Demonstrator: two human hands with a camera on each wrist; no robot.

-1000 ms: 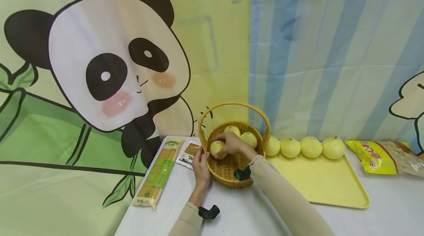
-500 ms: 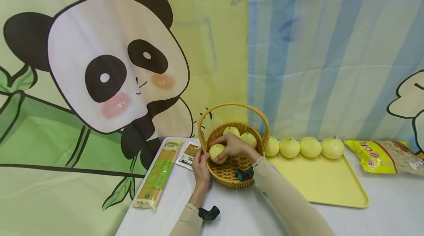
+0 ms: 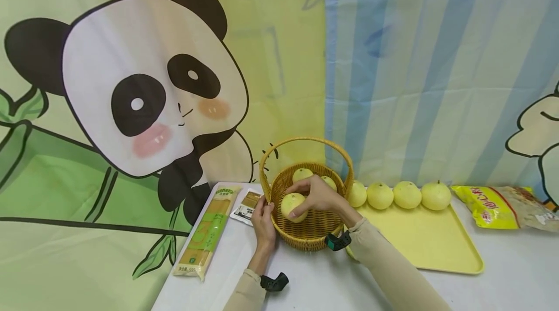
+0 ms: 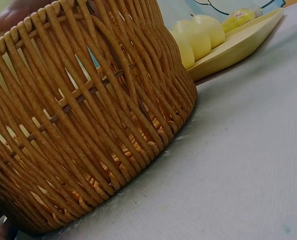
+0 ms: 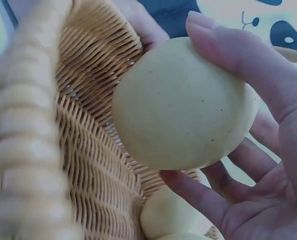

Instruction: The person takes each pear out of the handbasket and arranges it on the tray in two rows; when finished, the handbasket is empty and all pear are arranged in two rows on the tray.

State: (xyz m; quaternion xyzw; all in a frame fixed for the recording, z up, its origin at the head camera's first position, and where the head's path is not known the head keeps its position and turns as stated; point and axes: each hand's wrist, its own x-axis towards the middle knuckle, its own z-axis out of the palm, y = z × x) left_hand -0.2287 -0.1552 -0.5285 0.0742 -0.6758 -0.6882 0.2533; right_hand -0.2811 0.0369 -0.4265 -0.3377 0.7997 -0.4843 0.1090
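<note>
A wicker basket (image 3: 309,244) with a tall handle stands on the table. My right hand (image 3: 320,195) grips a round yellow-green fruit (image 3: 293,206) inside the basket's opening, thumb on one side and fingers on the other, as the right wrist view also shows for the fruit (image 5: 183,105). Two more fruits (image 3: 302,174) lie at the back of the basket, one partly behind the right hand. My left hand (image 3: 264,223) holds the basket's left rim by the foot of the handle. In the left wrist view the basket's side (image 4: 88,115) fills much of the picture.
Right of the basket lies a yellow tray (image 3: 430,238), with several fruits (image 3: 407,194) in a row along its back edge. A yellow snack bag (image 3: 498,206) is farther right. On the left are a long noodle packet (image 3: 209,231) and a small sachet (image 3: 245,208). A patterned curtain hangs behind.
My right hand has moved slightly right with the fruit, away from the basket's left wall, and the fruit looks raised. The left hand has kept its hold on the rim.
</note>
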